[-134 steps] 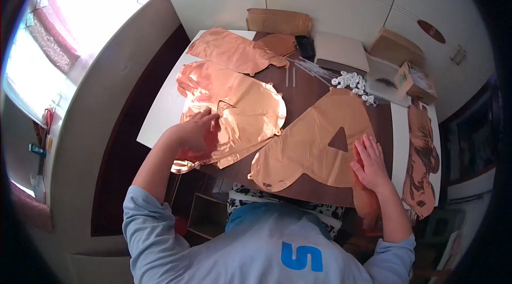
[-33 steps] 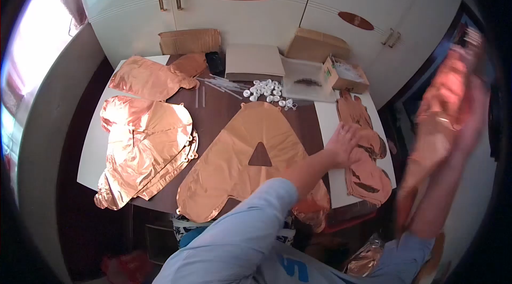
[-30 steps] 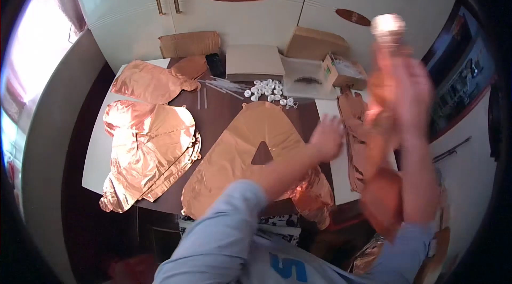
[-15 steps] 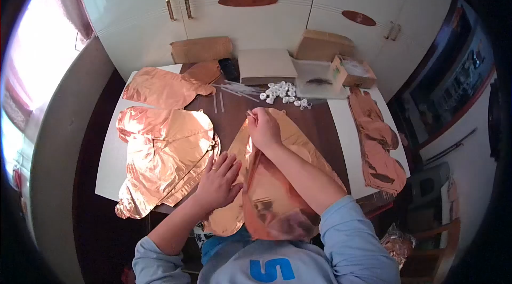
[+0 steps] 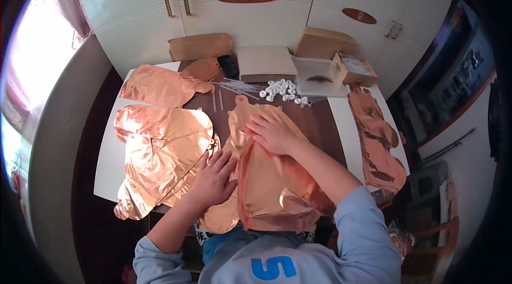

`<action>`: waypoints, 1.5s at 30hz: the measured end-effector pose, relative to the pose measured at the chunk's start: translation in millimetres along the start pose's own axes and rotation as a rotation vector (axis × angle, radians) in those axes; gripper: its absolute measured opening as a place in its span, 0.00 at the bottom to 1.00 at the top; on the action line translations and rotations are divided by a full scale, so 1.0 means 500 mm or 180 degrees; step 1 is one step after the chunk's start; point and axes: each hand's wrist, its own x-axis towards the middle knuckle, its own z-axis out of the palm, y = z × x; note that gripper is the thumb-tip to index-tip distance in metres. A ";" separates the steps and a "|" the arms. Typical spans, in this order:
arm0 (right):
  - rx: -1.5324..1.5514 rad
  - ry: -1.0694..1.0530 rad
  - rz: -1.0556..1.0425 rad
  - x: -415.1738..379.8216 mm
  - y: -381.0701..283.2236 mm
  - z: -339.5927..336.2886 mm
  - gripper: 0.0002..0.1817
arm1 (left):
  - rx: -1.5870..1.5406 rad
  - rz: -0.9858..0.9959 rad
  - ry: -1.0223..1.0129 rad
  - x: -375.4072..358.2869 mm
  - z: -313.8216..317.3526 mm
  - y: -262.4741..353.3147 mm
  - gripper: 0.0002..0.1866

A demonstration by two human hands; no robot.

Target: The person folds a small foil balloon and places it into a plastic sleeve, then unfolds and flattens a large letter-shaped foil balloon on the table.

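A rose-gold foil balloon (image 5: 274, 183), deflated, lies in front of me with its small tab end pointing away. My right hand (image 5: 274, 134) rests on its upper part, palm down with the fingers stretched out. At the balloon's left edge is my left hand (image 5: 215, 178), fingers spread, holding nothing. Part of another flat foil piece (image 5: 221, 217) shows under the balloon at the lower left. To the left of my left hand lies a stack of shiny foil balloons (image 5: 165, 151).
More flat foil balloons lie at the back left (image 5: 154, 87) and along the right edge (image 5: 373, 140). Several white ribbon rolls (image 5: 280, 89) and clear straws (image 5: 237, 88) are behind the balloon. A closed cardboard box (image 5: 266, 63) and a small open box (image 5: 354, 69) stand farther back.
My right hand has let go of the balloon's pinched end and opened flat on it. The balloon now lies spread out more toward the left. My left hand has barely moved.
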 end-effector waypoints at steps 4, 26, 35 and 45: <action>-0.0360 -0.0071 -0.0104 0.058 0.031 0.008 0.24 | 0.0093 0.0004 -0.0058 -0.002 0.011 -0.011 0.35; -0.0279 0.0618 0.0211 0.040 0.212 -0.060 0.18 | -0.0262 -0.0035 -0.0076 0.016 -0.015 0.008 0.33; 0.0248 -0.0159 0.0715 -0.152 0.004 -0.111 0.29 | -0.0132 0.0146 -0.0028 0.022 -0.001 -0.013 0.32; 0.0067 -0.0503 0.0265 -0.170 0.013 -0.088 0.38 | 0.0029 0.0216 0.0011 0.006 -0.007 -0.004 0.32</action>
